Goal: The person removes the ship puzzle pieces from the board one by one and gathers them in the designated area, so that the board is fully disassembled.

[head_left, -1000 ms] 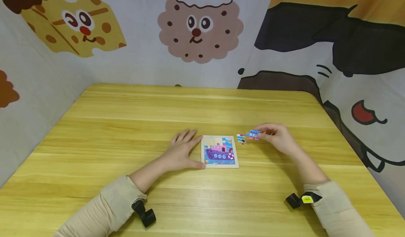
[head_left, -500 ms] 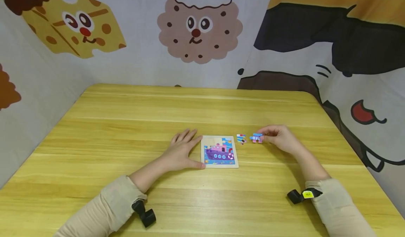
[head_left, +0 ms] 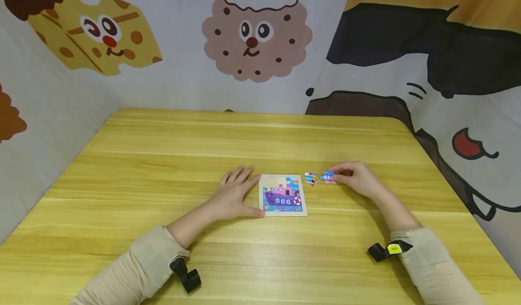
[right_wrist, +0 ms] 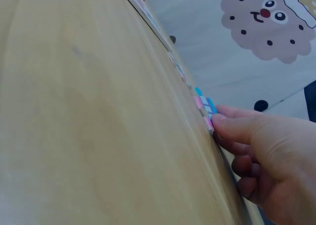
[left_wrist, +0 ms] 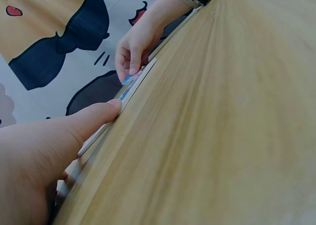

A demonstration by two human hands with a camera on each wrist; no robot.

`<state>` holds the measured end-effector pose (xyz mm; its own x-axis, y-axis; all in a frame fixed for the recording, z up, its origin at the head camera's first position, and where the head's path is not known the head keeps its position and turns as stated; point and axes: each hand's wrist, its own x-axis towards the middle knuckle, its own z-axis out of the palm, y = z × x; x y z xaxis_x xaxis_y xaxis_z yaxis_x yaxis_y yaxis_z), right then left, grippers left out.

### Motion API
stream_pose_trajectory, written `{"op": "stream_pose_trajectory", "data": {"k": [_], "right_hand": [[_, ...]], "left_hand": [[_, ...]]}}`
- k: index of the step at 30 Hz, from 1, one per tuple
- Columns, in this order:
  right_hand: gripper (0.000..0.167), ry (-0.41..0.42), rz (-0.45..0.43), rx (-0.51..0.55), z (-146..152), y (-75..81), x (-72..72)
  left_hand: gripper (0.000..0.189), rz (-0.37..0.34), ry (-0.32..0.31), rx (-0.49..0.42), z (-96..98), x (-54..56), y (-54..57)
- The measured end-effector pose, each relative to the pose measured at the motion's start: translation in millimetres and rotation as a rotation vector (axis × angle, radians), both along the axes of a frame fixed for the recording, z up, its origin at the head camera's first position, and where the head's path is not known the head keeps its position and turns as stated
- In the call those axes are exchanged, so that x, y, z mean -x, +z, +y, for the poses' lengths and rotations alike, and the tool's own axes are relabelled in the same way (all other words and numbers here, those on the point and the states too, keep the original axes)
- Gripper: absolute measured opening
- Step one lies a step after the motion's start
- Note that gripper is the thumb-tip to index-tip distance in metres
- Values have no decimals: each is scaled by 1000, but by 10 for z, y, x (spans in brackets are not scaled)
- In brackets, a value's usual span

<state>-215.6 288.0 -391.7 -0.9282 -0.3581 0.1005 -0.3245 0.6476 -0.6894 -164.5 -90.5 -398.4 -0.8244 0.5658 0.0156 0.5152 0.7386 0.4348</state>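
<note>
Pinched a pink-and-blue piece [head_left: 328,177] in the right hand [head_left: 359,178], near a striped piece [head_left: 310,178]. Rested the left hand [head_left: 233,199], spread, against the puzzle board [head_left: 272,182].

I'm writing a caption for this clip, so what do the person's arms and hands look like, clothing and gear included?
The left hand and right hand are gloveless. Each arm wears a beige sleeve ending short of the wrist, with a black device at the cuff. The right one bears a yellow label, its print too small to read.
</note>
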Motion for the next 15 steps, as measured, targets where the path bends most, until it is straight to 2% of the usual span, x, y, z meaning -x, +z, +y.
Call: {"op": "stream_pose_trajectory", "data": {"k": [5, 15], "right_hand": [[19, -29, 15, -56, -36, 27, -25], [16, -26, 103, -160, -70, 30, -33]], "left_hand": [[103, -2, -1, -7, 6, 1, -2], [104, 6, 5, -6, -14, 8, -35]]}}
